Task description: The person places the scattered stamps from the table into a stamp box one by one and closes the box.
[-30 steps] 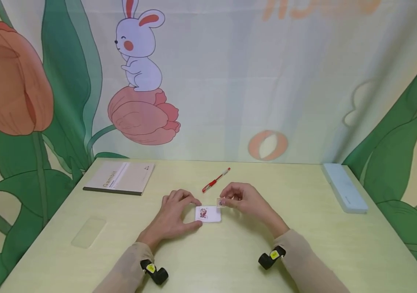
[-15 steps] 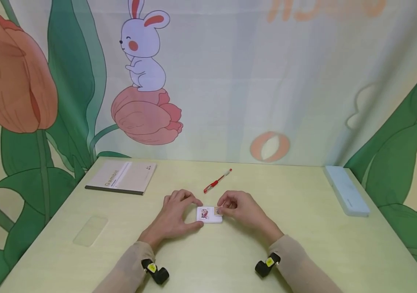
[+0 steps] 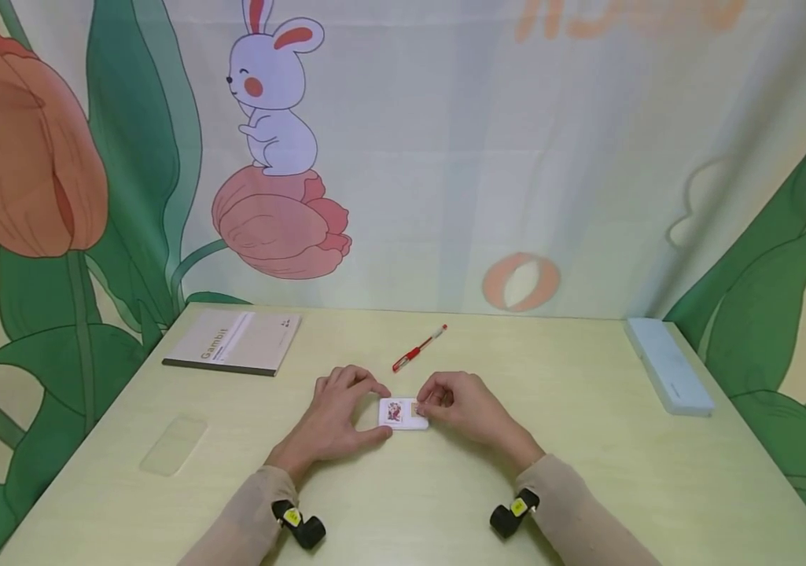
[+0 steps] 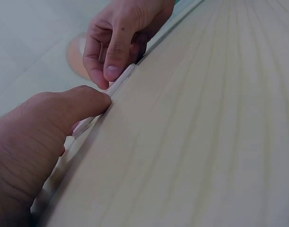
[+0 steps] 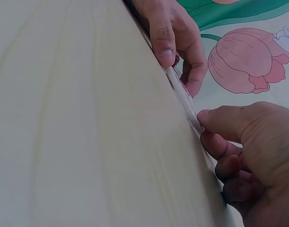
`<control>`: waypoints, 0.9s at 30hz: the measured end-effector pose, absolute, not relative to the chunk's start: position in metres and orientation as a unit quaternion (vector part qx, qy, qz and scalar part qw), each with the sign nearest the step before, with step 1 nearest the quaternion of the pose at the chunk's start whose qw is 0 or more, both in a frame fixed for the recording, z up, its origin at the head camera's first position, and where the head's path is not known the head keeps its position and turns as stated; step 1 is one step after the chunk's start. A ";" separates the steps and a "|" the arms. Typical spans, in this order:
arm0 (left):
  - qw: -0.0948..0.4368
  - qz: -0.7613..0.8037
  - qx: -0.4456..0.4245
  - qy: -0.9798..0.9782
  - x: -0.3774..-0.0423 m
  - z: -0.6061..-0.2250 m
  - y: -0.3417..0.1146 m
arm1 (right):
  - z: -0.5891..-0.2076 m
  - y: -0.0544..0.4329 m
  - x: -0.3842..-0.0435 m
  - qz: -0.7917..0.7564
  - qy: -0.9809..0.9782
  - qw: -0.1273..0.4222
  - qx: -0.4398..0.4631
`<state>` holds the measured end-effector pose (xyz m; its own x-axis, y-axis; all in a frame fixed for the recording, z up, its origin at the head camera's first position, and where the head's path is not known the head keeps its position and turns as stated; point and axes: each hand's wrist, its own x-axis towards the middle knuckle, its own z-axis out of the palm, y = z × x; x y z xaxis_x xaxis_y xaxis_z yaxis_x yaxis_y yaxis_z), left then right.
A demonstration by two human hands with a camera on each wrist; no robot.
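Observation:
A thin white rectangular slab (image 3: pixel 410 423) lies flat on the table between both hands. A square sticker with a red printed figure (image 3: pixel 394 411) is on its left half. My left hand (image 3: pixel 335 417) grips the slab's left end, thumb at the near edge and fingers at the far edge. At the right end, my right hand (image 3: pixel 469 407) pinches a small tan sticker (image 3: pixel 414 409) against the slab's top, its fingertips covering part of it. In the right wrist view the slab (image 5: pixel 184 101) shows edge-on, the right thumb resting along it.
Beyond the hands lies a red pen (image 3: pixel 420 349). A notebook (image 3: pixel 233 342) is at the back left, with a translucent rectangular sheet or case (image 3: pixel 174 446) nearer. A light blue case (image 3: pixel 667 365) stands near the right edge. A printed curtain (image 3: pixel 403 157) hangs behind the table.
My right hand has come down and slightly left, bringing the small sticker from above the slab's right corner onto its top. The left hand has kept its grip.

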<state>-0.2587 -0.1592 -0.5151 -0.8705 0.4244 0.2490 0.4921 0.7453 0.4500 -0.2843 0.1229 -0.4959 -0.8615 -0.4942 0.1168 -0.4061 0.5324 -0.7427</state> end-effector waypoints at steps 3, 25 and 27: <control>0.066 -0.260 -0.247 -0.931 -0.259 -0.515 -0.160 | -0.495 0.122 -0.284 -0.407 0.874 0.052 -0.262; 0.072 -0.265 -0.244 -0.930 -0.260 -0.516 -0.159 | -0.493 0.129 -0.288 -0.416 0.878 0.046 -0.233; 0.070 -0.265 -0.244 -0.930 -0.260 -0.516 -0.159 | -0.494 0.132 -0.289 -0.411 0.881 0.042 -0.231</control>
